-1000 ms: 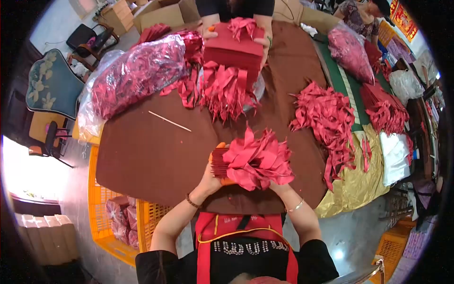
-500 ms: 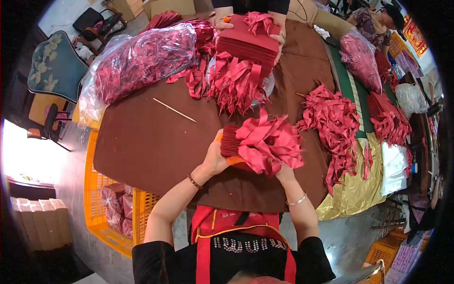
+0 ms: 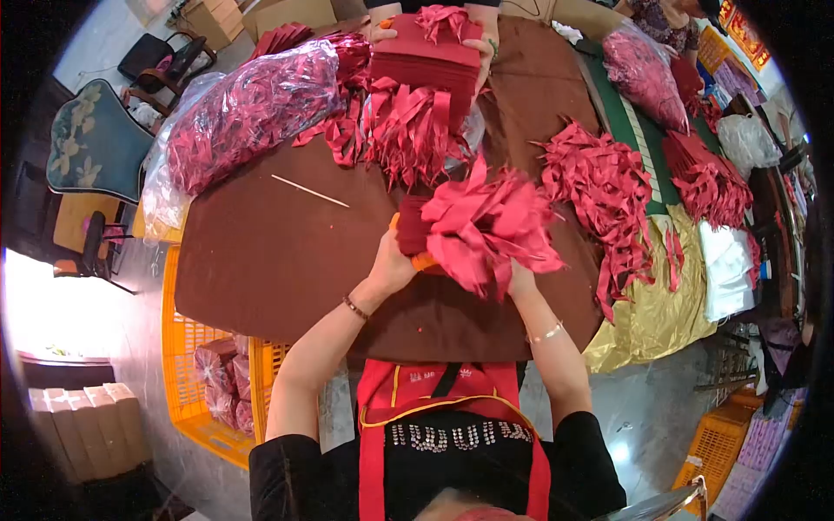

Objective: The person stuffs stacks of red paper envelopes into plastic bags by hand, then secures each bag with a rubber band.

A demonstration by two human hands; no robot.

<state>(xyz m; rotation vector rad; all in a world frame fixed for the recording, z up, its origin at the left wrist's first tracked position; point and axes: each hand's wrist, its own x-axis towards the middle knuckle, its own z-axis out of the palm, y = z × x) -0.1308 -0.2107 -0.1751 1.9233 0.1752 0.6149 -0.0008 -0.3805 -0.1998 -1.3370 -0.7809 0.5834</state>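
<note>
My left hand [image 3: 393, 265] grips one end of a stack of flat dark red pieces [image 3: 412, 227], thumb on the near side. Orange covers show on two of its fingers. Loops of shiny red ribbon [image 3: 491, 230] spill from the stack's right side. Under these ribbons my right hand [image 3: 521, 282] holds the same stack from the right, its fingers hidden. The stack is held above the brown-covered table [image 3: 261, 260].
Across the table another person's hands hold a larger ribboned stack [image 3: 426, 65]. A thin stick [image 3: 310, 191] lies left. A plastic bag of red ribboned pieces [image 3: 252, 108] sits beyond it. At right is a ribbon heap [image 3: 595, 187]; an orange crate [image 3: 195, 382] stands below left.
The ribbons on the held stack have swung and spread a little. The whole view has shifted slightly. Both my hands stay at the stack, and the other person still holds theirs.
</note>
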